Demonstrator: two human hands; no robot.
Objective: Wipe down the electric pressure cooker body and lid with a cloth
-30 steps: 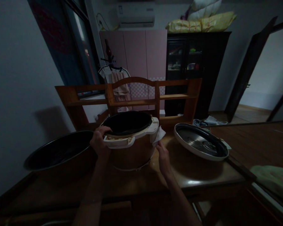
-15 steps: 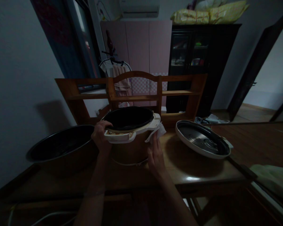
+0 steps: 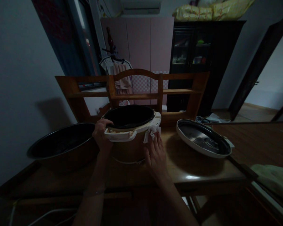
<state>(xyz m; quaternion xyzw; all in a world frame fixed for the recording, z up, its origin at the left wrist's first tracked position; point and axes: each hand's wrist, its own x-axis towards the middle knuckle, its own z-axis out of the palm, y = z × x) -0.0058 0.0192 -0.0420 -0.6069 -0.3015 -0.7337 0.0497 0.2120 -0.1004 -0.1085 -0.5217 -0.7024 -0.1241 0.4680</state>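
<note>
A brown cooker body (image 3: 129,147) with a cream rim and a dark inside stands on the wooden table (image 3: 197,171) in the dim room. My left hand (image 3: 101,135) grips the rim at its left side, fingers curled over the edge. On the cooker's right side my right hand (image 3: 155,153) lies with its fingers pressing a white cloth (image 3: 149,134) against the outer wall just under the rim.
A dark inner pot (image 3: 61,147) lies tilted to the left of the cooker. Its steel-lined lid (image 3: 202,138) rests upside down to the right. A wooden shelf rack (image 3: 136,94) stands behind, with a dark cabinet (image 3: 197,56) beyond. A green cloth (image 3: 273,179) lies at right.
My right hand has slid the white cloth from the cooker's right rim corner leftward and down onto its side wall. The left hand keeps its hold on the rim.
</note>
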